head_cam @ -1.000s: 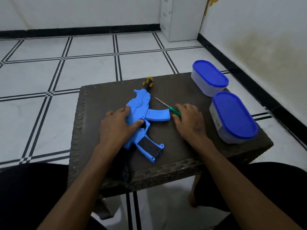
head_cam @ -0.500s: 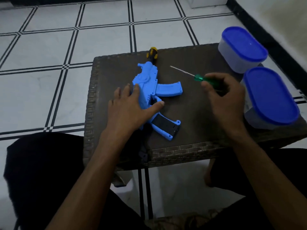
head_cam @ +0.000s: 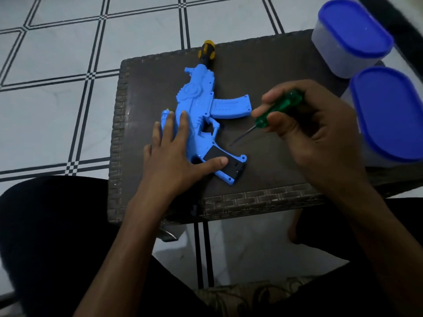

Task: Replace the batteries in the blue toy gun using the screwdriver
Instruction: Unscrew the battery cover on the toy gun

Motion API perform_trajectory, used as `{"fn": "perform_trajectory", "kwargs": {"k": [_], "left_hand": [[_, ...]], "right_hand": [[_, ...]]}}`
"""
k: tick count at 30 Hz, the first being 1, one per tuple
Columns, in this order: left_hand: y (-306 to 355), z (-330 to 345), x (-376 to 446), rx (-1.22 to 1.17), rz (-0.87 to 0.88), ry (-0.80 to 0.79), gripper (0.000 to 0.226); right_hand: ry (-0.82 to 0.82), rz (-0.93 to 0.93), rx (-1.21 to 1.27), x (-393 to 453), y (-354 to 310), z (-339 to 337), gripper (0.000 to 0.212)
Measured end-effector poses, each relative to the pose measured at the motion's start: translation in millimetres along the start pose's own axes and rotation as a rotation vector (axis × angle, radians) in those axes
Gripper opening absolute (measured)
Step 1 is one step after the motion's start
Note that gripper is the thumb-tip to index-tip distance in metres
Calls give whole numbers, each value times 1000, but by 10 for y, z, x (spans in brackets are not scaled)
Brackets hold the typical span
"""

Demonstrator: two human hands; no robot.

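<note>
The blue toy gun (head_cam: 201, 104) lies flat on the small dark wicker table (head_cam: 263, 65), its yellow and black muzzle at the far edge. My left hand (head_cam: 174, 156) presses on its rear body with straight fingers, the thumb lying on the black panel of the grip (head_cam: 231, 165). My right hand (head_cam: 313, 124) grips the green-handled screwdriver (head_cam: 274, 108) above the table. Its thin shaft points down and left, the tip hovering just right of the grip, apart from the gun.
Two translucent tubs with blue lids stand at the table's right side, one at the far corner (head_cam: 350, 35), one nearer (head_cam: 389, 113). White tiled floor with black lines surrounds the table. My dark-clad legs flank the near edge.
My right hand lifted the screwdriver off the table and turned it, so the tip now points down toward the grip. My left hand slid back along the gun, thumb onto the black panel.
</note>
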State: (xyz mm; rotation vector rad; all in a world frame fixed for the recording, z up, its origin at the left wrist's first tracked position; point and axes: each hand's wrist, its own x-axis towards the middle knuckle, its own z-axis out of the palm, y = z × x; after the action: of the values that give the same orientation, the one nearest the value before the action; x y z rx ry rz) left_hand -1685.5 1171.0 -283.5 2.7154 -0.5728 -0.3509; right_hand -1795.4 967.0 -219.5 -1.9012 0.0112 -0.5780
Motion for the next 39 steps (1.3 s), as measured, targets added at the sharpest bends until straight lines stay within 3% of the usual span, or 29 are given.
{"fn": "perform_trajectory", "kwargs": {"k": [9, 19, 25, 35, 39], "left_hand": [[59, -54, -28, -13, -35, -36, 128], [48, -49, -25, -23, -27, -24, 129], [55, -51, -31, -26, -23, -25, 129], [43, -30, -36, -18, -10, 4, 127], [35, -21, -39, -29, -13, 5, 127]], "right_hand": [[-157, -14, -98, -112, -52, -57, 19], [-172, -12, -67, -161, -24, -34, 21], [-146, -35, 48, -148, -33, 13, 38], [-213, -143, -9, -114, -94, 81, 25], [-146, -181, -30, -96, -101, 130, 14]]}}
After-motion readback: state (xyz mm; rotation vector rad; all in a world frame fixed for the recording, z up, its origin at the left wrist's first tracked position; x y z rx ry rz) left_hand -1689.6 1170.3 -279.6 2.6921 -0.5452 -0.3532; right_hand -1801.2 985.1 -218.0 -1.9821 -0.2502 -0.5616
